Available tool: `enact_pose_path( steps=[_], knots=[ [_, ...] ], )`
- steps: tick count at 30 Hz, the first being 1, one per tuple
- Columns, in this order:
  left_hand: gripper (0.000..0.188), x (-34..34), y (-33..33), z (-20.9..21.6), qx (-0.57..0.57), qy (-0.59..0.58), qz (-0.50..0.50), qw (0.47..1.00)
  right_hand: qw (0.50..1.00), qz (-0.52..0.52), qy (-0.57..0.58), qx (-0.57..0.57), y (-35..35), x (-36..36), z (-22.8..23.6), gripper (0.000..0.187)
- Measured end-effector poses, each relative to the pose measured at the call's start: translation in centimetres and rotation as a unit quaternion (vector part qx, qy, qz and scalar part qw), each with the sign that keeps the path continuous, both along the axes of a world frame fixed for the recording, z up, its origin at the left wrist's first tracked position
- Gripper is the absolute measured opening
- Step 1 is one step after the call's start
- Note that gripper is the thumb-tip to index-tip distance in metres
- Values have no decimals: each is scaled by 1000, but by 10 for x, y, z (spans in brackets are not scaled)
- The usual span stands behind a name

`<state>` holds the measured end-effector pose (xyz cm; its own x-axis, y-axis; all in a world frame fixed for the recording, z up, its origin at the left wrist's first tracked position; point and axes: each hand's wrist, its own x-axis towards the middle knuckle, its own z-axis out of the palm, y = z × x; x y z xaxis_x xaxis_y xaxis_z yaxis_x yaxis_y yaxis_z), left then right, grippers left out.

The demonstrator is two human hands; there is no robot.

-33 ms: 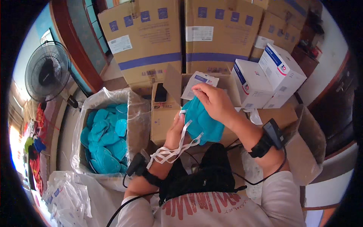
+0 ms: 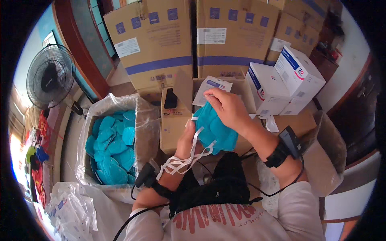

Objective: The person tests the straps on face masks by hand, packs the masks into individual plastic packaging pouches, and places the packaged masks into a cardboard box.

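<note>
Teal face masks (image 2: pixel 219 134), apparently several stacked together, are held up in front of my lap. My left hand (image 2: pixel 186 138) grips them at their left edge, its fingers mostly behind the masks. White elastic straps (image 2: pixel 181 164) hang from them across my left wrist. At the top edge my right hand (image 2: pixel 227 105) is closed, thumb and fingers bent together over the masks. Behind my right hand a white printed packet (image 2: pixel 211 89) leans at the opening of a cardboard box.
To the left stands a plastic-lined carton (image 2: pixel 146 136) full of loose teal masks. A black phone (image 2: pixel 171 99) lies on a cardboard box (image 2: pixel 169 134). White boxes (image 2: pixel 271 90) stand at the right, large cartons (image 2: pixel 161 48) behind. An opened carton (image 2: pixel 327 160) is by my right elbow, a fan (image 2: pixel 50 76) far left.
</note>
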<state>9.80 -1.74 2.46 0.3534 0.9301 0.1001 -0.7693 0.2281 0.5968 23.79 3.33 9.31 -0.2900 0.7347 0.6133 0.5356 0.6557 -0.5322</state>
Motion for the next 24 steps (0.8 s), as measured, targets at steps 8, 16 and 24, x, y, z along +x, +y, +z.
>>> enact_pose_path(
  steps=[8, 16, 24],
  knots=[
    [65, 11, -9, -9, 70, 85, 90, 990, 995, -80, 55, -3, -3, -8, -7, 14],
    [44, -1, -1, -2, 40, 71, 240, 967, 975, -14, 204, -91, -8, 2, -29, 14],
    [44, -1, -3, -3, 54, 96, 272, 956, 906, 46, 333, -256, -35, 1, -48, 18]
  ],
)
